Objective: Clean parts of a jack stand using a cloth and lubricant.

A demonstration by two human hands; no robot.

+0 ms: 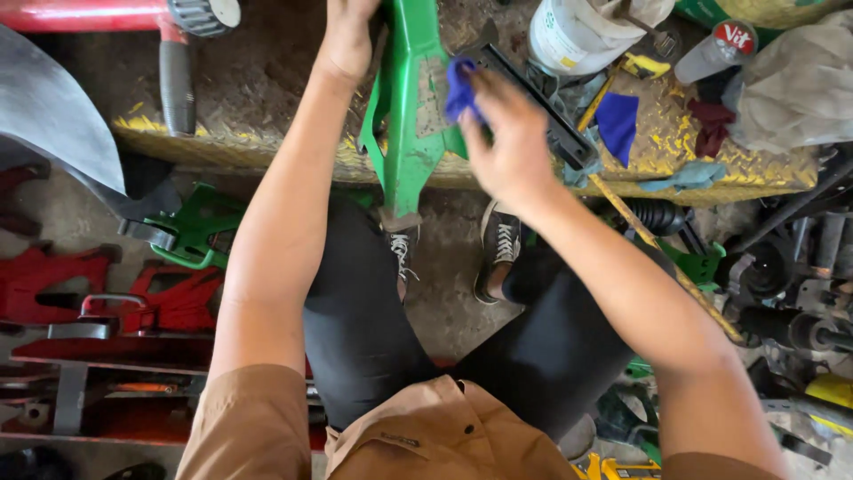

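Observation:
A green metal jack stand (410,107) stands tilted between my knees, its foot on the floor and its top leaning on a worn yellow checker-plate platform (267,151). My left hand (346,36) grips the stand's upper part at the top edge of the view. My right hand (511,138) presses a small blue cloth (460,87) against the stand's right face. I sit with black trousers and black sneakers (499,249) below.
A white bucket (569,36), a black bar (542,102), a blue rag (617,124), a spray can (715,49) and grey cloth lie on the platform. Red stands (53,280) and a green one (191,231) sit left; dark car parts (782,293) right.

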